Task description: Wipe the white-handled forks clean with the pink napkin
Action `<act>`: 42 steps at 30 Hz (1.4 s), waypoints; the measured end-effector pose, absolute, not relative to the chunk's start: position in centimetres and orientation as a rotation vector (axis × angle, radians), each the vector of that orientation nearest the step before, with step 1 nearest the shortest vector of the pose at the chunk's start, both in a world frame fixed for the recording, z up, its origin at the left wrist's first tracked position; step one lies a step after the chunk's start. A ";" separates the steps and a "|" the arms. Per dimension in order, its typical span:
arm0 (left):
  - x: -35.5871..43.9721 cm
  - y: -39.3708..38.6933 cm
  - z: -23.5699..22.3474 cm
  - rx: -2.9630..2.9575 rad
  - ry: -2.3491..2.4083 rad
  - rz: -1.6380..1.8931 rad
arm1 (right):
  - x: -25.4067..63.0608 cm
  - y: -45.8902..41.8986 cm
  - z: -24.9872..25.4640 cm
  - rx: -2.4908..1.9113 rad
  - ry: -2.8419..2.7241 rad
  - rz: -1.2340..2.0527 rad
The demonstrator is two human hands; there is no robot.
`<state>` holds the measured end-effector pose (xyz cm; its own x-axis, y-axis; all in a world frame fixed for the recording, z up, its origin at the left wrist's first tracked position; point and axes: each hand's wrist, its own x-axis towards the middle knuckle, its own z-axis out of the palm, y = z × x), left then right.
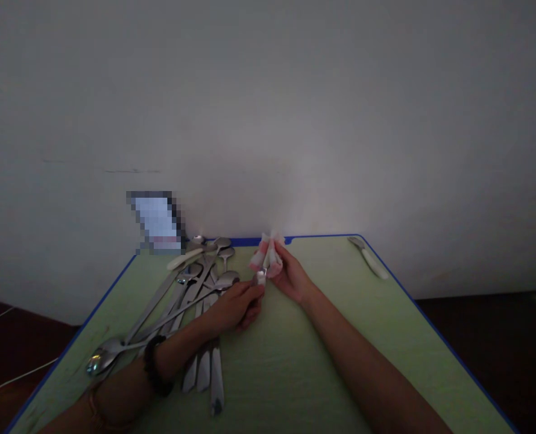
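My left hand (238, 306) is closed on a metal spoon (261, 277), its shiny bowl end at the fingertips. The spoon's narrow neck runs up into a pink-and-white cloth (274, 265), which hides the rest of it. My right hand (292, 274) is closed around that cloth, folded about the spoon. Just left of and under my left forearm lies a loose pile of metal spoons (204, 277) and other cutlery, with several flat handles (217, 380) pointing toward me. A large spoon (107, 355) lies at the pile's left end.
A knife with a pale handle (374, 262) lies near the right edge of the green table (331, 337). Another pale-handled piece (185, 259) rests on the pile. A blurred-out screen (157, 220) leans at the back left, against the grey wall (268, 120).
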<state>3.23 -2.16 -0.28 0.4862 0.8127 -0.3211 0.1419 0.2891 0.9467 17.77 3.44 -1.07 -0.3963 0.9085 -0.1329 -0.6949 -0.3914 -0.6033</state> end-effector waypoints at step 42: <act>3.2 -2.3 -0.1 1.231 0.991 0.565 | 17.6 3.4 -0.7 -0.555 -0.533 1.977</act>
<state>3.23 -2.25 -0.14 0.4886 0.8143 -0.3133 0.1447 0.2785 0.9495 17.61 3.39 -0.72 -0.4195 0.8941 -0.1572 -0.6937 -0.4274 -0.5798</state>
